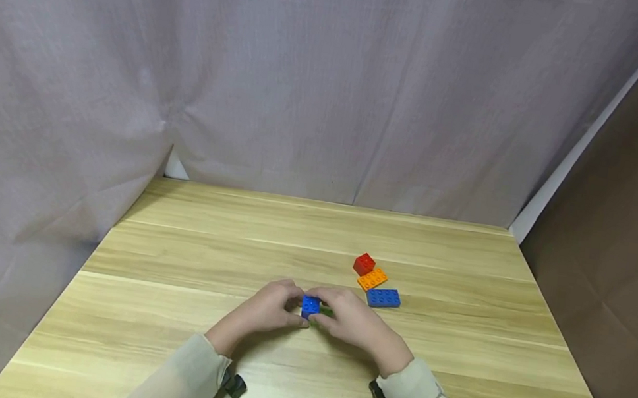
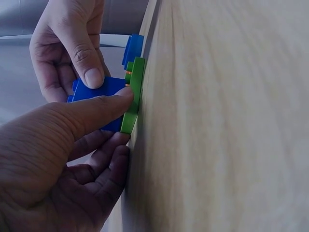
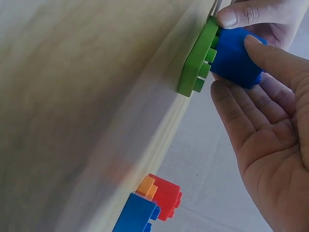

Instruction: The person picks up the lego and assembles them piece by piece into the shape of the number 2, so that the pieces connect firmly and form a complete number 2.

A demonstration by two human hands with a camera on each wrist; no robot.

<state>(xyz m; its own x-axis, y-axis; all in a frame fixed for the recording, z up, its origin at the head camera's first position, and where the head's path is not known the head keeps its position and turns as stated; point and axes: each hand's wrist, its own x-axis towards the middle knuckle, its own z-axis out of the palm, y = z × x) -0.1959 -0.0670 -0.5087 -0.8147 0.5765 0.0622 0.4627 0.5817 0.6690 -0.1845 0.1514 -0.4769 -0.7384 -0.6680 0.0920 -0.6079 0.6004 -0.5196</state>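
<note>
A square blue brick (image 1: 310, 305) sits on one end of a flat green plate (image 3: 195, 65), between the two hands at the table's middle. The left hand (image 1: 270, 307) pinches the brick, its thumb lying across the brick's side to the green plate's edge in the left wrist view. From the other side the right hand (image 1: 354, 321) holds the brick (image 3: 236, 55) between thumb and fingers. Studs on the plate's free end show in the right wrist view. From above, the hands hide most of the green plate.
Beyond the right hand lie a red brick (image 1: 364, 264), an orange plate (image 1: 372, 279) and a blue plate (image 1: 383, 298), close together on the wooden table (image 1: 200, 244). Grey cloth (image 1: 310, 78) hangs behind the table, and a brown panel (image 1: 616, 262) stands at the right.
</note>
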